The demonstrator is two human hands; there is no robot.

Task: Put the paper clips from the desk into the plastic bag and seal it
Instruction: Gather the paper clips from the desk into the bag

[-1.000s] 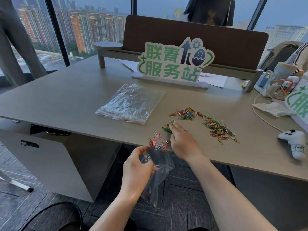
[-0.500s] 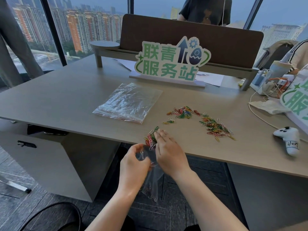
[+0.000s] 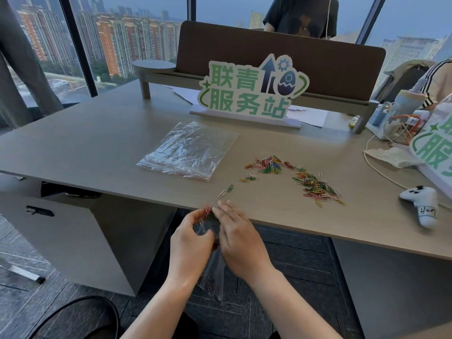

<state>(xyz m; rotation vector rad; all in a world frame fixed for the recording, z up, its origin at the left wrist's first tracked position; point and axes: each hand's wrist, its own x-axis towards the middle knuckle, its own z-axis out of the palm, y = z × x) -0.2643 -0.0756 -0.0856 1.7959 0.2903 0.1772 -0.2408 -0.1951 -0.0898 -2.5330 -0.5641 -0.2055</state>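
Since a second ago the right hand (image 3: 241, 243) has dragged a small bunch of clips back from the counter top to its near edge, just above the bag mouth. At lower centre of the frame the left hand (image 3: 189, 245) pinches the rim of the plastic bag (image 3: 212, 272), its grip closed on the film, and the bag hangs below the counter edge with a few clips visible near its bottom. The right hand's fingers (image 3: 226, 210) lie flat and extended over the edge, pressing a small red and green cluster of clips (image 3: 207, 209) against it; that grip is open, not clasped around anything. Just beyond the fingers two stray clips (image 3: 226, 190) lie on the counter (image 3: 97, 148). Farther up, right of centre, the main scatter of paper clips (image 3: 293, 177) spreads in two loose heaps. Left of it lies a stack of spare clear bags (image 3: 188, 150). A white game controller (image 3: 422, 204) rests at the right edge. At the back stands a green and white sign (image 3: 252, 91).
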